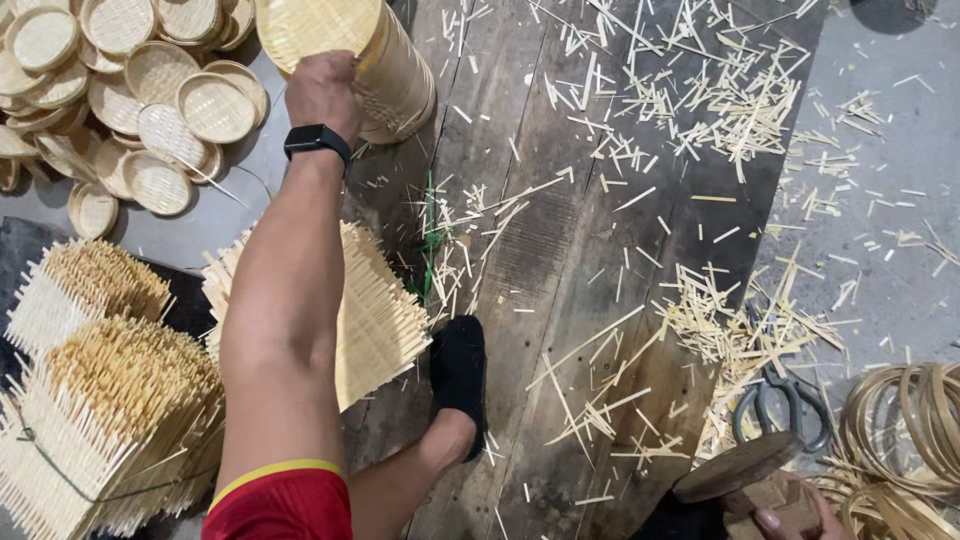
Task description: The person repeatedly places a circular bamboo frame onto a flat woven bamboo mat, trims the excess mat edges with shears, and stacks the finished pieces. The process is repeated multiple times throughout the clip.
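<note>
While left hand (322, 92) grip holds basket stack (372, 55) | right hand (800, 520) grip holds wooden block (745, 475)

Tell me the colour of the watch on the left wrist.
Black: the watch and its band, seen clearly in the head view.

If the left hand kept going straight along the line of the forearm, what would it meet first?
The left hand already rests on the stack of round woven trays, so that stack comes first. What lies beyond it is out of frame.
</note>
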